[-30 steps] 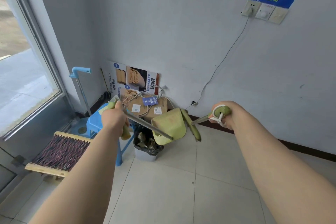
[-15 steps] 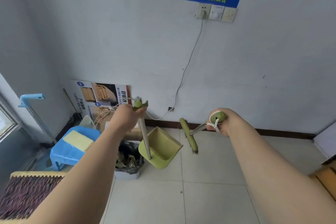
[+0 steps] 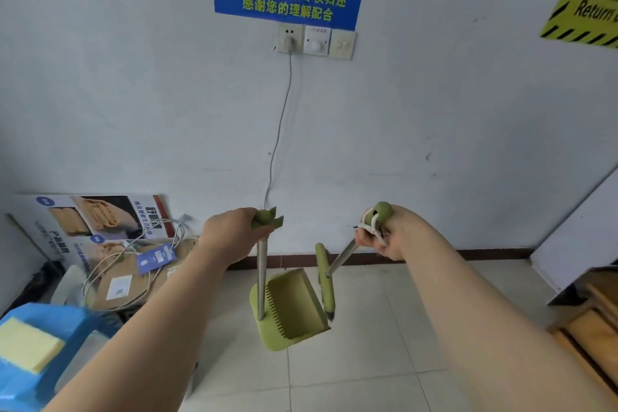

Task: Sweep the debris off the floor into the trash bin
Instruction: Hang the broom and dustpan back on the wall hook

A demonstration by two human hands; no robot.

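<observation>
My left hand (image 3: 230, 237) grips the green top of a long-handled dustpan (image 3: 291, 308). The pan hangs nearly upright above the tiled floor, its open side with comb teeth facing right. My right hand (image 3: 388, 234) is closed on the green knob of a broom handle with a white cord loop. The broom's narrow green head (image 3: 326, 278) hangs just right of the pan, close to its rim. The trash bin is hidden behind my left forearm. No debris shows on the floor.
A cardboard box (image 3: 130, 281) with cables and a blue tag sits at the left by a leaning poster (image 3: 90, 221). A blue stool (image 3: 30, 344) with a yellow pad is at lower left. Wooden crates (image 3: 595, 321) stand at right. The wall (image 3: 434, 130) is close ahead.
The view has swung right, away from the window and the bin. The dustpan went from tilted over the bin to hanging upright, and the broom head came in beside it.
</observation>
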